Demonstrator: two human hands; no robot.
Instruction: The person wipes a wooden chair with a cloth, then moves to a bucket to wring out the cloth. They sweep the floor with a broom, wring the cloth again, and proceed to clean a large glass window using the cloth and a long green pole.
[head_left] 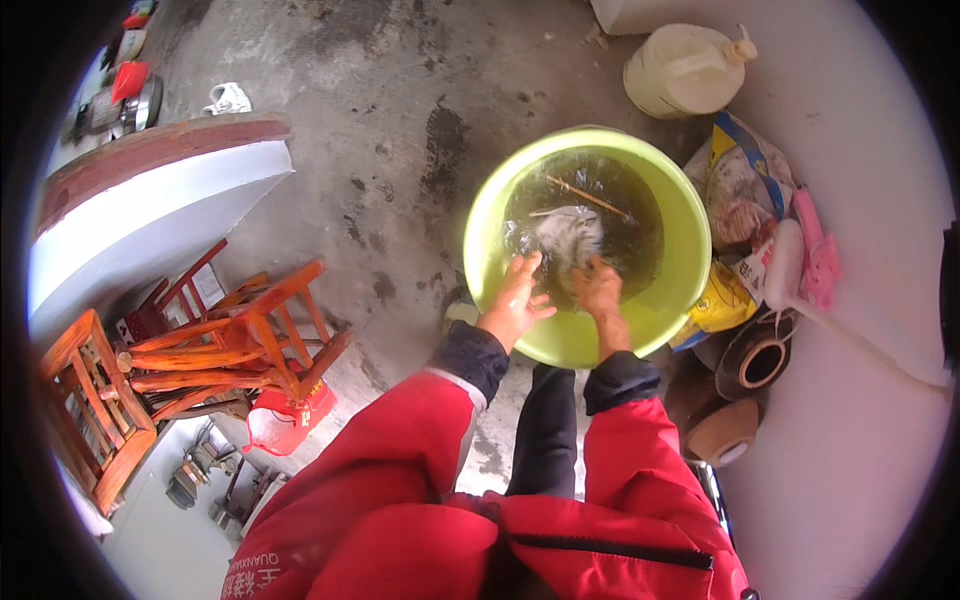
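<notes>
A large yellow-green plastic basin of dark water is in front of me. A pale, crumpled thing that looks like wet cloth is in the water, and a thin brown stick lies beyond it. My left hand is over the near left part of the basin, fingers spread and nothing in them. Close to the near side of the pale cloth, my right hand reaches down at the water. Its fingertips are blurred, so whether they grip the cloth is unclear.
On the right by the white wall are a whitish jug, bags, a pink plastic thing and brown jars. Orange-brown wooden chairs and a red cap-like thing stand left. A white ledge juts in.
</notes>
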